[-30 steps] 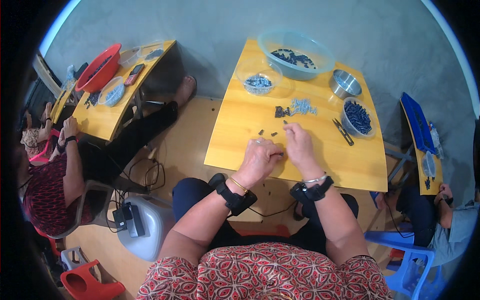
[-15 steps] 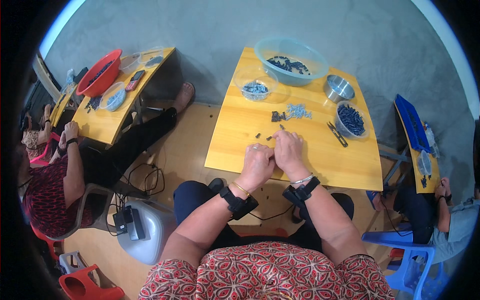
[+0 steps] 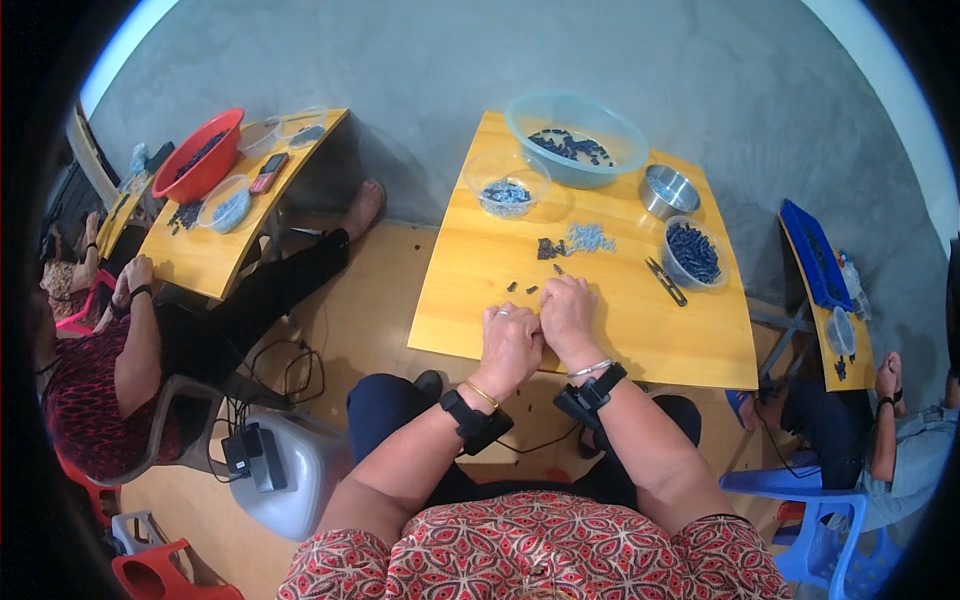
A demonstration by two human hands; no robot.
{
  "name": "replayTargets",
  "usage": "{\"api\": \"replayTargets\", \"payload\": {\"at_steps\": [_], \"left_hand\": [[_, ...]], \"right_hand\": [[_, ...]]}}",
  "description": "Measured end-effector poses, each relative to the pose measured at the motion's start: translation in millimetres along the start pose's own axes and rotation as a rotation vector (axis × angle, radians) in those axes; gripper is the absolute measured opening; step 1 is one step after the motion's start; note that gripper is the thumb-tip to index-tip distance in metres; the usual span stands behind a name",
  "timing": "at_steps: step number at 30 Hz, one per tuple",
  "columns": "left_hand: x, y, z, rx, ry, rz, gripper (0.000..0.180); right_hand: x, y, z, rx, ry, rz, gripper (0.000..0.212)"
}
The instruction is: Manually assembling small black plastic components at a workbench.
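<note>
place: likely small workshop | yellow worktable [image 3: 650, 345] | light-blue basin [image 3: 592, 180] of small dark parts [image 3: 570, 147] | seated co-worker [image 3: 85, 395]

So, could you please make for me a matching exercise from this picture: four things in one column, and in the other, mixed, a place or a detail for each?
Column 1
1. left hand
2. right hand
3. snips
4. metal bowl

Column 2
A. just below and left of the clear tub in the picture
B. silver-coloured bangle at its wrist
C. between the pale blue basin and the clear tub
D. gold-coloured bangle at its wrist

Right pairs: 1-D, 2-B, 3-A, 4-C
</note>
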State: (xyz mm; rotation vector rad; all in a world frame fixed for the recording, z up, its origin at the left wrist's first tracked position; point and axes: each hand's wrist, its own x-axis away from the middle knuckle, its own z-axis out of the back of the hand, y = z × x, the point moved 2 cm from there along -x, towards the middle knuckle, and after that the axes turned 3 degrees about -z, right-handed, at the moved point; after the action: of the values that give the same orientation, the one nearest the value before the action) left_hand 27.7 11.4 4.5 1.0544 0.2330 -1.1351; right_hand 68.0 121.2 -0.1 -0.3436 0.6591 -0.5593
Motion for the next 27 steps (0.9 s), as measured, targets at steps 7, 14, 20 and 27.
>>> {"api": "replayTargets", "payload": {"at_steps": [7, 14, 20, 27], "left_hand": [[2.2, -2.9, -0.9, -0.041, -0.042, 0.018, 0.010], [1.8, -6.7, 0.4, -0.030, -0.114, 0.066, 0.006], [-5.4, 1.1, 17.3, 0.384, -0.060, 0.324, 0.010], [1.5, 40.7, 59.9, 1.271, 0.032, 0.773, 0.010]], "right_hand": [[-0.5, -3.2, 1.7, 0.013, 0.019, 0.071, 0.009], [-3.7, -8.0, -0.8, 0.118, 0.023, 0.080, 0.008], [5.6, 22.0, 13.4, -0.587, 0.080, -0.122, 0.011], [51.6, -63.9, 117.6, -0.574, -0.063, 0.094, 0.021]]}}
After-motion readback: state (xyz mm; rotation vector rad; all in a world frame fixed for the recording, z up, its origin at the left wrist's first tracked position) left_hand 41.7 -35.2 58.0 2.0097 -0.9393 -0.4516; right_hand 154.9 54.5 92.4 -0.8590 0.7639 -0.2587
